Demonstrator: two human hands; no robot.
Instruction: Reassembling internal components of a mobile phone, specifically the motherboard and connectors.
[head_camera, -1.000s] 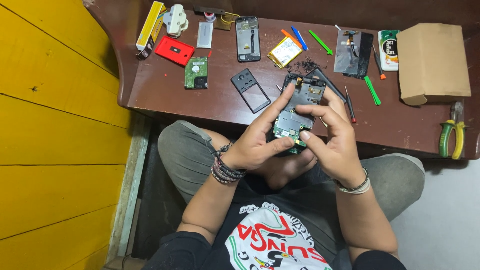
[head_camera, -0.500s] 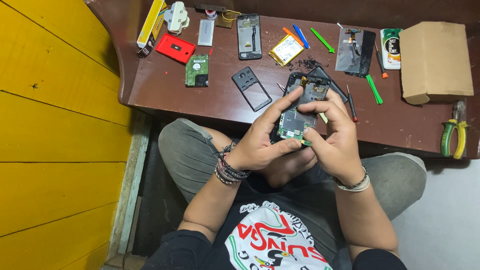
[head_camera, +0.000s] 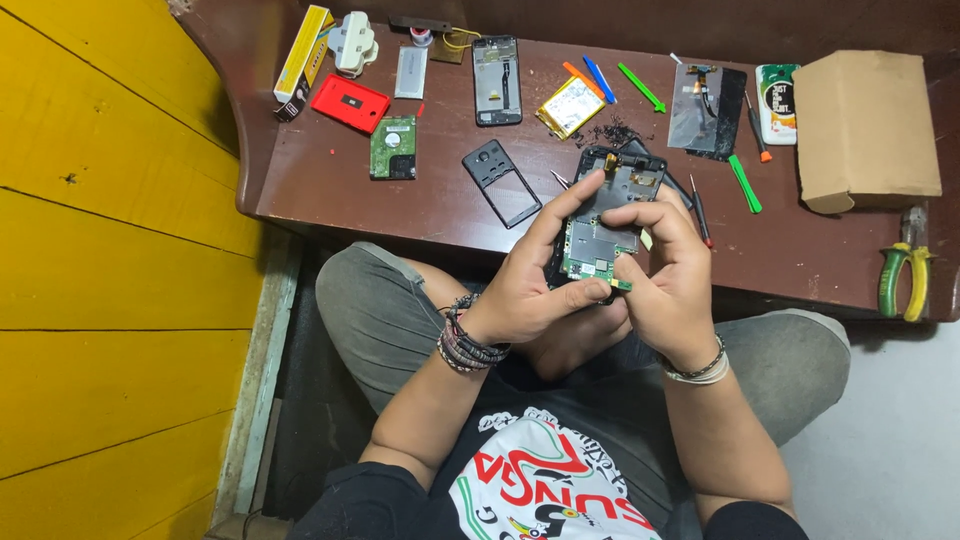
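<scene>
Left hand (head_camera: 525, 290) cradles opened phone (head_camera: 603, 215); right hand (head_camera: 668, 275) curls over it.

Opened phone (head_camera: 610, 215) held above counter (head_camera: 800, 260) edge; cardboard box (head_camera: 865, 125) right, pliers (head_camera: 905, 275) before it, circuit board (head_camera: 393, 147) left.

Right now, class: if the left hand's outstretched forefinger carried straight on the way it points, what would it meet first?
The left hand points up-right along the opened phone; beyond it, probably the cracked screen panel, though depth is unclear.
</scene>
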